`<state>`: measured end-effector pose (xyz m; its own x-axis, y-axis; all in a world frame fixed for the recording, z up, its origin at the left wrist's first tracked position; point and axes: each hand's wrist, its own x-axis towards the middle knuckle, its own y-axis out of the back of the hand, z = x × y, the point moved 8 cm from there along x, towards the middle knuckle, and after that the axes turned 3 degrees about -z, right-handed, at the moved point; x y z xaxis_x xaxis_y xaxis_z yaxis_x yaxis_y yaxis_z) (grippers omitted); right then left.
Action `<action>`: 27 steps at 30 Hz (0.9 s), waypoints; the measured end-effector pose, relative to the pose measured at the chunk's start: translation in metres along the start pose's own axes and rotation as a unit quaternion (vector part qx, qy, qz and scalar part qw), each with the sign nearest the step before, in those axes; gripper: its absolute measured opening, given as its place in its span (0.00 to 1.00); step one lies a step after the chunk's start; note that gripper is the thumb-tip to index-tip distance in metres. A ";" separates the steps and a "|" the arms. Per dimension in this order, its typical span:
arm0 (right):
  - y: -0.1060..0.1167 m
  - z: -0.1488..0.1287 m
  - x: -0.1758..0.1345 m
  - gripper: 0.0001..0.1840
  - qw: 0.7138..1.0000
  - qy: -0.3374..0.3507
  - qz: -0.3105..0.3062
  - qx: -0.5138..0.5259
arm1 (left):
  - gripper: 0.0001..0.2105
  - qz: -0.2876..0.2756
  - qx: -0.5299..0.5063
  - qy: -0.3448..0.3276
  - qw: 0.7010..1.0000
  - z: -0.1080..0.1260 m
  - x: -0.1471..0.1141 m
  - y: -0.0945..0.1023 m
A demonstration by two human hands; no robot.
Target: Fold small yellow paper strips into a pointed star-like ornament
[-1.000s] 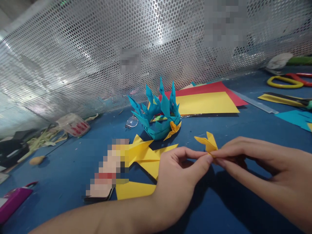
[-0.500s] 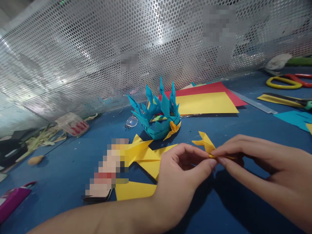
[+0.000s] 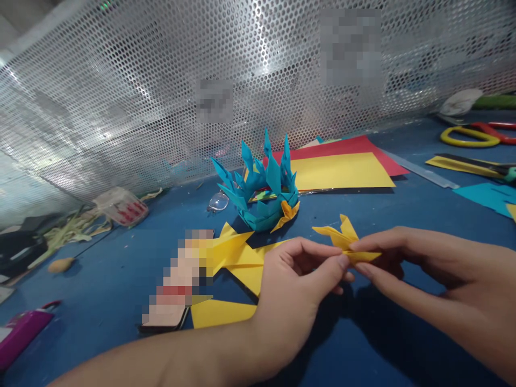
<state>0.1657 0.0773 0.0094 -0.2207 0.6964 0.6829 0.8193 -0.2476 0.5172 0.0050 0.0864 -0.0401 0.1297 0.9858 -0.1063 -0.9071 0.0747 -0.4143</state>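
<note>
Both hands pinch a small yellow folded paper unit (image 3: 346,243) above the blue counter (image 3: 121,263): the left hand (image 3: 300,285) grips it between thumb and forefinger, the right hand (image 3: 419,269) closes on its near end. Over the last second the piece has tipped flatter and slid leftward, more of its tail now showing between the fingertips. A teal paper crown (image 3: 260,191) with one yellow unit stands just beyond.
</note>
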 end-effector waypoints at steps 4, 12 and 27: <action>0.002 -0.008 0.001 0.14 1.000 -0.008 0.003 0.021 | 0.17 -0.018 -0.009 -0.002 1.000 0.001 -0.001 -0.004; -0.006 -0.002 -0.010 0.19 0.998 -0.041 0.029 -0.030 | 0.18 -0.033 -0.039 0.002 0.999 0.002 -0.001 -0.008; 0.001 -0.012 -0.018 0.05 0.996 0.068 -0.002 -0.060 | 0.13 -0.030 -0.024 0.004 0.999 -0.003 -0.005 -0.007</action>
<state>0.1640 0.0569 0.0040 -0.2990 0.6024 0.7401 0.7508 -0.3302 0.5721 0.0120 0.0804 -0.0389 0.1861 0.9787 -0.0871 -0.8777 0.1257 -0.4624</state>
